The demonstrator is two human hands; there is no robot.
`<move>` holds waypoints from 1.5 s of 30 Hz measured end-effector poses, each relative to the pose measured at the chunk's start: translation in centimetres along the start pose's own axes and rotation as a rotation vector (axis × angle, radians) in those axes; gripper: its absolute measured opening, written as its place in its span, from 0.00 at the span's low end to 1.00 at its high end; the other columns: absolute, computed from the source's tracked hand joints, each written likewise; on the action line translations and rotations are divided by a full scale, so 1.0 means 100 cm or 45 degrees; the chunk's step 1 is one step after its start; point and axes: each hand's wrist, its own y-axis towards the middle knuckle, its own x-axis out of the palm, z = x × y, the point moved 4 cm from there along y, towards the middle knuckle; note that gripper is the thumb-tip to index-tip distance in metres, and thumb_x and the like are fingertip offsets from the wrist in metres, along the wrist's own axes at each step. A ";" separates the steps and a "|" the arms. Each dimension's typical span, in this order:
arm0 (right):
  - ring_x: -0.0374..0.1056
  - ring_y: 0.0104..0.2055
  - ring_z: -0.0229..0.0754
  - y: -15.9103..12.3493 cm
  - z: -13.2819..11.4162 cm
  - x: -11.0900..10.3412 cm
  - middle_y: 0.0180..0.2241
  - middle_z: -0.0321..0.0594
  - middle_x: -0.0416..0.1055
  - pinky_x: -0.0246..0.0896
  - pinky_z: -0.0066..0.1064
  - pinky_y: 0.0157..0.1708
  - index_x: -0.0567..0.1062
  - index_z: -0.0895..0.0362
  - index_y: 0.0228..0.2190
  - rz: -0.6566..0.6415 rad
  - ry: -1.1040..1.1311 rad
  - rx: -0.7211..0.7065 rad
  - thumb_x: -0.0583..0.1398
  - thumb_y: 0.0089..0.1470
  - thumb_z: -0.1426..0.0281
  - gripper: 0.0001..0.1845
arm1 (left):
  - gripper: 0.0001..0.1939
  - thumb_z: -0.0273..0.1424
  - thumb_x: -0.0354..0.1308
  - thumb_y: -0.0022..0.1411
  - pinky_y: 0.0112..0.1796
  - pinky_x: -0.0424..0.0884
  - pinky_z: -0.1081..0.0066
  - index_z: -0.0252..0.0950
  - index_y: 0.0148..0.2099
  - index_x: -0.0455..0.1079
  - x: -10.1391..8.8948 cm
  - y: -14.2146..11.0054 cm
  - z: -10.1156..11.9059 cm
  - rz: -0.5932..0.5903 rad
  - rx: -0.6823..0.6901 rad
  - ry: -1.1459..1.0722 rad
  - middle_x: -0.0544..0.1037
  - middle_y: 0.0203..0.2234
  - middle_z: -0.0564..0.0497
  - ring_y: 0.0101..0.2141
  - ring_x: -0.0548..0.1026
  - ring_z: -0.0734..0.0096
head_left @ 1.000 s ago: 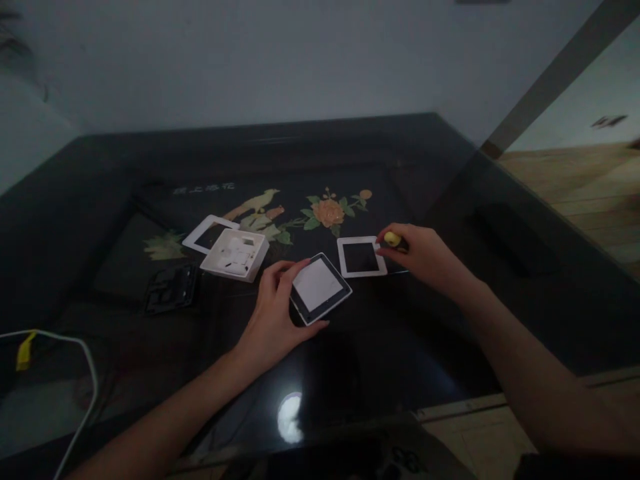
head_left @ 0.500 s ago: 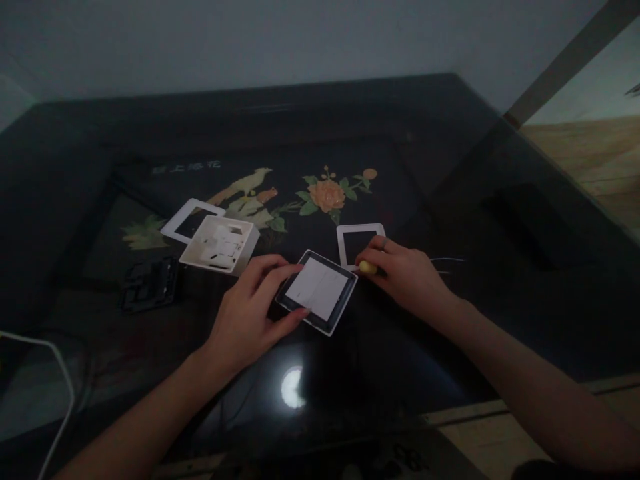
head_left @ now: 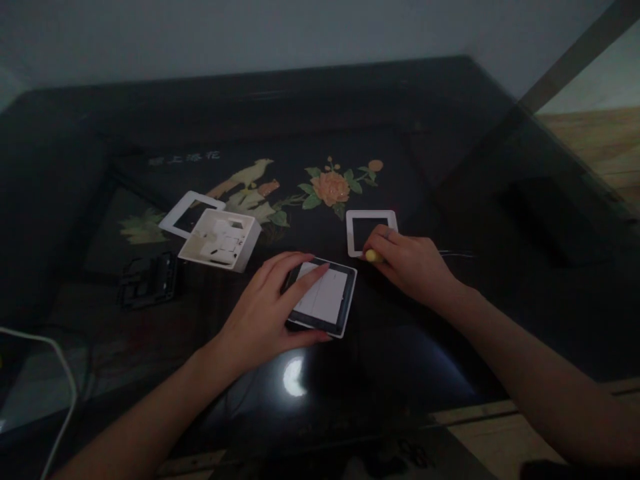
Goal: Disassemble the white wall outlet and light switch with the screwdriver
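Observation:
My left hand (head_left: 273, 310) grips a square wall switch (head_left: 325, 297) with a white rocker face and dark frame, fingers wrapped over its left edge and top on the black table (head_left: 450, 167). My right hand (head_left: 407, 260) is closed around a small tool with a yellow handle (head_left: 373, 256), resting just right of the switch. A white square frame (head_left: 371, 232) lies directly behind the right hand's fingers.
A white mounting box (head_left: 220, 240) and another white frame (head_left: 191, 214) lie at left, with a black plastic part (head_left: 150, 280) nearer me. A white cable (head_left: 55, 373) loops at the far left. The table edge runs near my arms; wooden floor shows at right.
The left hand turned the switch and pulled it slightly nearer. The right hand came down from beside the white frame to rest close to the switch, still holding the yellow-handled tool.

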 end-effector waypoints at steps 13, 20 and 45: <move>0.61 0.14 0.36 -0.038 0.008 -0.054 0.20 0.33 0.70 0.52 0.30 0.11 0.71 0.51 0.25 1.048 1.587 0.267 0.61 0.54 0.67 0.07 | 0.43 0.46 0.62 0.60 0.60 0.60 0.44 0.42 0.70 0.46 0.005 -0.002 0.005 -0.119 -0.015 -0.077 0.58 0.64 0.37 0.64 0.56 0.42; 0.68 0.16 0.38 -0.033 0.006 -0.034 0.23 0.31 0.74 0.65 0.29 0.12 0.67 0.51 0.32 0.955 1.742 0.350 0.65 0.53 0.69 0.09 | 0.38 0.43 0.60 0.62 0.60 0.56 0.39 0.43 0.69 0.51 0.005 -0.007 0.012 -0.031 -0.106 0.066 0.55 0.65 0.37 0.64 0.55 0.39; 0.66 0.15 0.37 -0.040 0.001 -0.034 0.25 0.33 0.74 0.60 0.31 0.10 0.71 0.50 0.32 1.058 1.626 0.066 0.65 0.54 0.67 0.06 | 0.39 0.45 0.59 0.63 0.60 0.59 0.50 0.36 0.69 0.48 0.009 -0.006 0.011 -0.022 -0.125 -0.039 0.59 0.63 0.37 0.61 0.56 0.49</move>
